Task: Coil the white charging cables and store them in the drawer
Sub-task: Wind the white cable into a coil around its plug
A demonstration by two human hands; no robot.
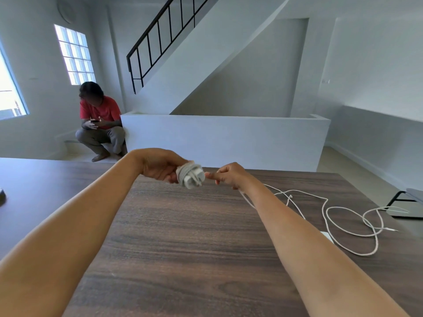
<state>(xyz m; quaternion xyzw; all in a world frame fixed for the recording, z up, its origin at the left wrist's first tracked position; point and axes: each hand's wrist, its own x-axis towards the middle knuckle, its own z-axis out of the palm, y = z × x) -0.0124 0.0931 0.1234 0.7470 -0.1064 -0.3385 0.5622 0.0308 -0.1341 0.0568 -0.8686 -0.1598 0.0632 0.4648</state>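
My left hand (160,167) grips a white charger block wrapped in coiled white cable (190,176), held above the far part of the dark wooden table (183,236). My right hand (229,176) is just right of the bundle, fingers curled, forefinger tip touching it. A loose white cable (343,216) lies in loops on the table's right side and runs up under my right wrist; whether my right hand holds it I cannot tell. A white adapter (327,235) peeks out beside my right forearm. No drawer is in view.
A person in a red shirt (100,120) crouches on the floor beyond the table at left. A low white wall (229,138) and a staircase stand behind. A dark object (2,195) sits at the table's left edge. A black-framed stool (407,202) stands at right.
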